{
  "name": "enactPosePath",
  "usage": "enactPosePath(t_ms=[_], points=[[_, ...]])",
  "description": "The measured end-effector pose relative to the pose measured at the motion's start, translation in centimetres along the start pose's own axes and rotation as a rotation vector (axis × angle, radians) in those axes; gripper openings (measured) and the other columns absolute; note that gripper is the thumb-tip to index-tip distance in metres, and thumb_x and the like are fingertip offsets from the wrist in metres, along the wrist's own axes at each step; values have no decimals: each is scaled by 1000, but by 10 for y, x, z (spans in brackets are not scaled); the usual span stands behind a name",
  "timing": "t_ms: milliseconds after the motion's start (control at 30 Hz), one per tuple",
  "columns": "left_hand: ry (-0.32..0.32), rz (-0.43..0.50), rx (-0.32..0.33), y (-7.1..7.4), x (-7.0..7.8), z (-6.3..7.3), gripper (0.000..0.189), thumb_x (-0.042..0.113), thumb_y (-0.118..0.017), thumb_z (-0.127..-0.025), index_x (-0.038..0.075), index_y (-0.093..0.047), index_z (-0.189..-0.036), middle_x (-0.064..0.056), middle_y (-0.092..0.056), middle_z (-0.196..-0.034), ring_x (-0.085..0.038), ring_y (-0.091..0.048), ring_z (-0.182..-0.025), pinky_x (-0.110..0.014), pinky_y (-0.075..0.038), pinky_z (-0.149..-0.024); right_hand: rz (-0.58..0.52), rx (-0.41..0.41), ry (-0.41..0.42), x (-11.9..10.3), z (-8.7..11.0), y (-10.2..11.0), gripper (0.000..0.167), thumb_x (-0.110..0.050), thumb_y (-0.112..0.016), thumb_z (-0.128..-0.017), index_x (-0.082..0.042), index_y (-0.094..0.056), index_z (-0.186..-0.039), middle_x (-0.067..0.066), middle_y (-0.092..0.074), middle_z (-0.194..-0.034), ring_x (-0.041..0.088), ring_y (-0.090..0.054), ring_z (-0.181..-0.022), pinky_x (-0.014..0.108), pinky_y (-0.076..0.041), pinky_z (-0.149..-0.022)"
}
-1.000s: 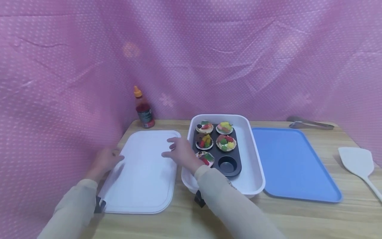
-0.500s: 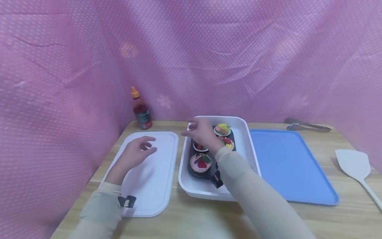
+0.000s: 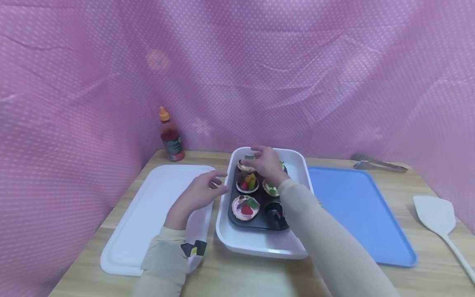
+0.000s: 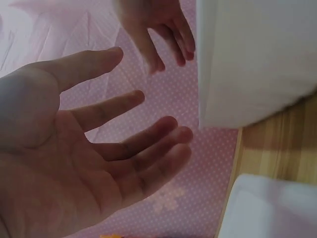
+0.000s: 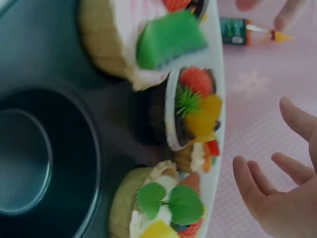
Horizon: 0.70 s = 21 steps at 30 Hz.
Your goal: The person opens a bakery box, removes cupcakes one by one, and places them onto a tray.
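Note:
My right hand [image 3: 268,165], fingers spread and relaxed, hovers over the far part of a dark muffin tin [image 3: 256,220] inside a white tub [image 3: 259,248]. Fruit tarts sit in the tin: a pink-cream one [image 3: 245,207] at the near left, a chocolate-rimmed one [image 3: 247,182] behind it, others partly hidden by that hand. In the right wrist view, a tart with green leaves [image 5: 171,201] lies near a cup [image 5: 25,158] whose dark inside shows. With fingers extended and nothing held, my left hand [image 3: 202,190] reaches to the tub's left rim, above the white tray [image 3: 148,214].
A blue tray [image 3: 356,214] lies right of the tub. Behind it are metal tongs [image 3: 378,163], and farther right a white spatula [image 3: 434,212]. A sauce bottle [image 3: 171,138] stands at the back left, before a pink curtain [image 3: 237,74].
My left hand has crossed from the white tray's left side to the tub's left rim. My right hand has moved rightward and away from me, from above the white tray to over the tin.

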<state>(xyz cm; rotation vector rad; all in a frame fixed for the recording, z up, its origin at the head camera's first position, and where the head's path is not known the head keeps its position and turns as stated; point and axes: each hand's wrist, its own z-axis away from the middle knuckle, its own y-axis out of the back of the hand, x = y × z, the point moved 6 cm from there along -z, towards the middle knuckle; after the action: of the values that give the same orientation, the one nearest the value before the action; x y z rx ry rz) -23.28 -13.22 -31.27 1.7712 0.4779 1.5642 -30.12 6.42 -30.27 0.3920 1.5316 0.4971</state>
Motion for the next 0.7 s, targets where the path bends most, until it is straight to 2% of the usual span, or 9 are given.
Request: enactPosePath(t_ms=[200,267,433,567,700], points=[[54,46,-14,-12,7,-9,53,34,-67,-96,14,-55,-144,-20,-62,-134,-35,-62,-120,-52,-53,-96,-27,19,-102,18,-13,-2,75,-34,-78,-88,-16,-45,-152,20,-47,-153,39,-49,-138,59,-52,-96],[71,52,-14,-15,9,-11,54,35,-67,-96,15,-55,-144,-20,-62,-134,-35,-62,-121,-51,-53,-96,-3,33,-118,20,-18,-1,75,-35,-78,-88,-16,-44,-153,20,-47,-153,39,-49,-138,58,-51,-100],[115,51,-9,-17,5,-12,53,35,-66,-96,16,-55,-144,-19,-63,-130,-34,-62,-119,-51,-54,-94,54,49,-79,19,-27,-4,77,-35,-78,-88,-9,-44,-152,20,-49,-151,37,-50,-137,51,-43,-112],[149,56,-22,-17,-1,-13,54,36,-67,-96,17,-55,-144,-18,-62,-133,-34,-61,-121,-51,-54,-94,50,28,-75,21,-33,-11,78,-35,-79,-87,-5,-44,-151,18,-46,-154,36,-47,-140,50,-39,-115],[170,23,-44,-16,-9,-16,54,34,-69,-94,17,-55,-144,-15,-67,-123,-29,-65,-109,-46,-55,-88,40,33,-85,25,-38,-18,79,-35,-81,-85,-3,-47,-149,17,-48,-153,36,-47,-139,49,-40,-114]])
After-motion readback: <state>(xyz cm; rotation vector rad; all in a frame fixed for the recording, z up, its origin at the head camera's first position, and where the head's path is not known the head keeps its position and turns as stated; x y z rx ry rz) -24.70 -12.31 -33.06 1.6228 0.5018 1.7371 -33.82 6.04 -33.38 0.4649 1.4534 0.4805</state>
